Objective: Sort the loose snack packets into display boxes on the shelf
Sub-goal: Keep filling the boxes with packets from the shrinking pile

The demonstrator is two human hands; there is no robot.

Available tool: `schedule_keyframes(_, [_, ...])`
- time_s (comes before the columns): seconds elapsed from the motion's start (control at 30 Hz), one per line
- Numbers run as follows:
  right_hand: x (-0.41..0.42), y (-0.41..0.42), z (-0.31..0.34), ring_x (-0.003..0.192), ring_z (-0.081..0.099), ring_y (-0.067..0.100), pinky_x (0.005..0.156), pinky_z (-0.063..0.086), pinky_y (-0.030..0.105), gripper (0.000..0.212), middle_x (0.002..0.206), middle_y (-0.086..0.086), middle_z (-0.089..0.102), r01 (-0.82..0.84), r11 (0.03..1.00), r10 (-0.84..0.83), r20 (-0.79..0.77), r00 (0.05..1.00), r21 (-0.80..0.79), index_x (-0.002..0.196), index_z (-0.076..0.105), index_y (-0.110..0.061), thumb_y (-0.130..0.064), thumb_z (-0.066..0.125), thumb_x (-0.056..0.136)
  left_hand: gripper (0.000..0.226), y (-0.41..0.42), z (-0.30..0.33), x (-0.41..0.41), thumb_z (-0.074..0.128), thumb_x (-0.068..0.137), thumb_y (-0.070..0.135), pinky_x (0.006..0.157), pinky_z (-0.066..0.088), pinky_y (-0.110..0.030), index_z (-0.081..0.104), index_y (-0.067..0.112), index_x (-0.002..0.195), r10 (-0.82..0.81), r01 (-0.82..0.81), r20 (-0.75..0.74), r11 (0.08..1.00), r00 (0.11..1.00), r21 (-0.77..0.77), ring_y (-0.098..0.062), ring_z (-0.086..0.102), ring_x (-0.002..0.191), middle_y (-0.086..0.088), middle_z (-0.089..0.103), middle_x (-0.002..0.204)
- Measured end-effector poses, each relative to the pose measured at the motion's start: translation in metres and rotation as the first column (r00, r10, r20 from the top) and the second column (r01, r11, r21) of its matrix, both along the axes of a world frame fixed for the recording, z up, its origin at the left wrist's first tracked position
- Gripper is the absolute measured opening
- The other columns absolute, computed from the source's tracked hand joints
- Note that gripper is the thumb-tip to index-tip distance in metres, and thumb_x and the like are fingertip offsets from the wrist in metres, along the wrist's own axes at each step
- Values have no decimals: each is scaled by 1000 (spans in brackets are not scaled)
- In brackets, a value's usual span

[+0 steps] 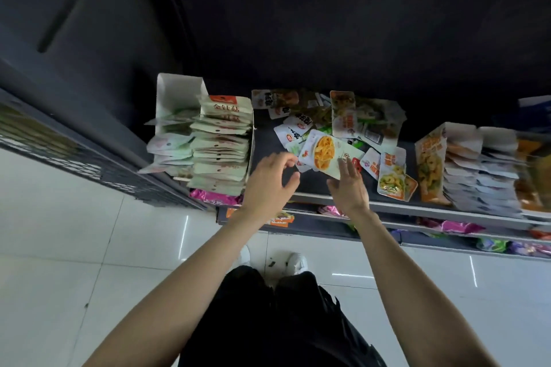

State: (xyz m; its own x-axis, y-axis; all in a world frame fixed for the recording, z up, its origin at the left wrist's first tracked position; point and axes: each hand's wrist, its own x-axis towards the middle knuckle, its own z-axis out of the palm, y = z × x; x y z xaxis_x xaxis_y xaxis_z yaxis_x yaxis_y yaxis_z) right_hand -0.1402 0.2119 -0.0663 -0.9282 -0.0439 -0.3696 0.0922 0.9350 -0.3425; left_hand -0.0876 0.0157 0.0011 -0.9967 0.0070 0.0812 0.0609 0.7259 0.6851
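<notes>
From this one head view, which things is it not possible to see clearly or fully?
- Head view: the lower shelves are mostly hidden under the top shelf's edge.
- Head view: the display box at the right edge is blurred and cut off by the frame.
- Head view: small print on the loose packets is too small to read.
- Head view: whether the right hand grips the orange-picture packet is unclear.

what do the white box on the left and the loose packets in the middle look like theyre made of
The white display box: probably thin matte cardboard, judging by its folded flaps, sharp creases and dull surface.
The loose snack packets: likely glossy printed plastic or foil film; they are flat, flexible pouches with sealed edges and a faint sheen. The exact film cannot be told.
</notes>
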Motion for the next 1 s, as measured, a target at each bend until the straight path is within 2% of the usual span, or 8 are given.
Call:
schedule_keyframes(0.07, [-4,4,-8,146,4,21,117,12,36,61,159,6,5,-49,998,46,89,995,34,151,14,-10,-28,40,99,40,17,-20,-17,59,90,28,90,47,-34,50,15,127,50,-54,208,998,977,12,-17,54,110,-2,57,120])
schedule_keyframes(0.27, [4,22,-2,134,37,23,107,32,33,41,153,-6,29,-306,950,302,61,951,67,138,46,-22,-21,36,98,64,41,-62,-50,65,86,29,102,36,-38,35,10,140,174,-134,388,983,905,-128,-30,43,124,-16,46,132])
schedule_keyframes(0.53, [3,33,1,126,48,15,100,41,32,34,147,-13,40,-241,966,247,49,968,-95,129,57,-25,-29,41,99,82,69,-76,-57,75,79,31,93,43,-42,24,14,142,266,-261,519,962,812,-84,-34,55,115,-14,54,129])
schedule_keyframes(0.7, [4,45,2,119,49,22,88,42,29,42,130,5,52,46,939,-69,-55,996,-342,129,50,-16,-30,61,91,62,67,-55,-52,71,83,30,90,45,-37,39,12,133,310,-355,431,934,848,28,-30,59,111,-9,63,122])
schedule_keyframes(0.77, [4,50,6,122,45,22,97,42,35,59,134,6,47,202,859,-224,10,975,-470,135,42,-13,-31,68,86,50,58,-41,-42,70,84,28,87,47,-34,47,12,126,291,-332,351,941,890,62,-26,62,105,-5,66,115])
schedule_keyframes(0.87, [5,47,18,118,53,16,104,42,41,77,131,1,53,416,633,-310,279,909,-653,141,33,-16,-31,75,79,46,39,-24,-24,74,79,31,93,49,-40,55,14,118,232,-348,350,883,908,316,-16,61,105,3,66,111])
schedule_keyframes(0.93, [8,38,32,106,62,11,96,49,36,71,116,-4,64,462,528,-273,373,887,-712,137,39,-13,-29,76,78,45,27,-10,-12,77,75,35,95,49,-43,59,19,114,192,-362,366,800,910,478,-14,62,106,4,67,111])
schedule_keyframes(1.0, [14,24,52,96,66,11,73,56,27,49,108,-1,68,449,446,-216,393,894,-774,124,52,-11,-20,73,81,34,17,9,-1,77,75,31,95,50,-43,62,30,106,200,-391,370,727,907,564,-13,63,107,4,68,112])
